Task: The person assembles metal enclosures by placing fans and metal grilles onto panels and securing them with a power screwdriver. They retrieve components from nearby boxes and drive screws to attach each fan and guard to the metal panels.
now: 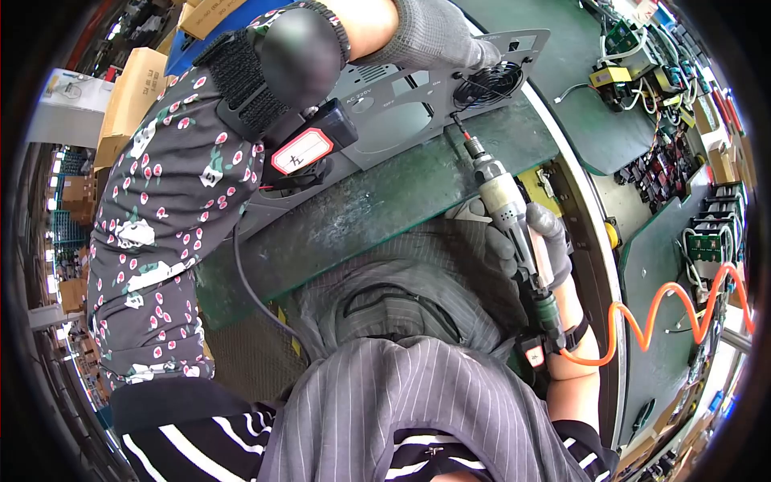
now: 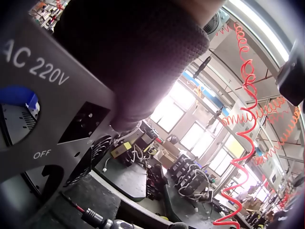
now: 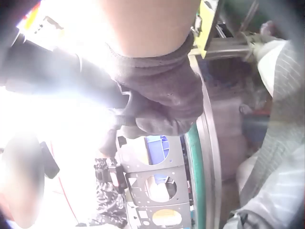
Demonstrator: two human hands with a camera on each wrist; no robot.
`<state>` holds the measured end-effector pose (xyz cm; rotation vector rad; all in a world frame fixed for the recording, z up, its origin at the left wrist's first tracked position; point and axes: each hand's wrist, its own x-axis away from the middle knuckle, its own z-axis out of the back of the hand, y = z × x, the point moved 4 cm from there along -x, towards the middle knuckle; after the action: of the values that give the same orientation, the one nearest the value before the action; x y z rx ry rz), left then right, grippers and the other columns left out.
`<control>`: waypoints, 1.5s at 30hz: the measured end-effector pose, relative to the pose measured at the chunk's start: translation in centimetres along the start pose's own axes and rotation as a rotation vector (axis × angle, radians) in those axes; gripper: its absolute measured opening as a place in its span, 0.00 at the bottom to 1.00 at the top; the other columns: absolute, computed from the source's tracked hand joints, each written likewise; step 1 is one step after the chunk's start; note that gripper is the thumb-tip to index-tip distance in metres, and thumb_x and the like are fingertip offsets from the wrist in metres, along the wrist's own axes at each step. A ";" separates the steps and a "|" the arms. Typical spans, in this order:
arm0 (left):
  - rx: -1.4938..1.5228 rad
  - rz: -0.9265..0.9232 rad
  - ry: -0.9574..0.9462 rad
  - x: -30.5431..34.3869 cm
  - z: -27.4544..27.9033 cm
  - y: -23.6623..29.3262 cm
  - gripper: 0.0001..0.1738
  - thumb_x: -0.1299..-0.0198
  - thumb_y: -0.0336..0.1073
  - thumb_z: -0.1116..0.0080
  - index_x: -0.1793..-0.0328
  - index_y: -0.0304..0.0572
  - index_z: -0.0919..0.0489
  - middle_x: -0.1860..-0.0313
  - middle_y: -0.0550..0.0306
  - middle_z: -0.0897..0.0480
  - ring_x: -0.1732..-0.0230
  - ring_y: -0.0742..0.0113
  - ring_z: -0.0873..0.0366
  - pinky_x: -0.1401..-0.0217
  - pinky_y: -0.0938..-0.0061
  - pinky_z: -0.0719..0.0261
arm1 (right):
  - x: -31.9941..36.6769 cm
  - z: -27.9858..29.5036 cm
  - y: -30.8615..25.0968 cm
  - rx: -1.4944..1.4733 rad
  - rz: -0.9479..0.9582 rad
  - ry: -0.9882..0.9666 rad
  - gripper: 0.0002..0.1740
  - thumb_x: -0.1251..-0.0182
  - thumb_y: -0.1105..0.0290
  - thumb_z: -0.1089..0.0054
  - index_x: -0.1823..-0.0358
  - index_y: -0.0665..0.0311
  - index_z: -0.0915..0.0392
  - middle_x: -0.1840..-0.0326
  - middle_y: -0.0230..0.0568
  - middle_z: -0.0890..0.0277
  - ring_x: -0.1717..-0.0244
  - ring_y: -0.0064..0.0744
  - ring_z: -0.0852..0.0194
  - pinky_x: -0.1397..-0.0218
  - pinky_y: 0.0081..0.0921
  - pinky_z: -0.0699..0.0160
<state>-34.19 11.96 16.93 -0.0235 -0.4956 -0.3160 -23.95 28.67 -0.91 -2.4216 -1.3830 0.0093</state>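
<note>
A grey metal panel point(image 1: 377, 120) with cut-outs, marked "AC 220V" and "OFF", stands on the dark green bench edge. The gloved left hand point(image 1: 442, 36) rests at its top edge near a black fan point(image 1: 490, 84); in the left wrist view that hand point(image 2: 128, 62) is dark, beside the panel point(image 2: 52, 95). The gloved right hand point(image 1: 534, 245) grips a pneumatic screwdriver point(image 1: 502, 201), its bit close below the fan's lower corner; whether it touches is unclear. In the right wrist view the right hand point(image 3: 162, 100) is curled round the tool's body.
An orange coiled hose point(image 1: 642, 333) runs from the screwdriver to the right. Green worktops point(image 1: 590, 136) carry wired parts and circuit boards point(image 1: 622, 72). Cardboard boxes point(image 1: 132, 96) stand at the left. A black cable point(image 1: 249, 289) hangs below the bench edge.
</note>
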 end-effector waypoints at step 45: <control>2.127 0.213 0.123 4.5 -21.1 -0.2 0.17 0.29 0.45 0.56 0.52 0.38 0.27 0.76 0.68 0.27 0.85 0.86 0.40 0.86 0.89 0.43 | 4.6 -1.5 3.0 0.759 -0.132 0.167 0.42 0.59 0.57 0.23 0.44 0.69 0.33 0.61 0.30 0.30 0.63 0.19 0.33 0.59 0.18 0.30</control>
<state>-20.78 8.36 0.49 1.9761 -0.4936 0.5361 -18.77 30.67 0.34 -1.6632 -1.1766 0.2464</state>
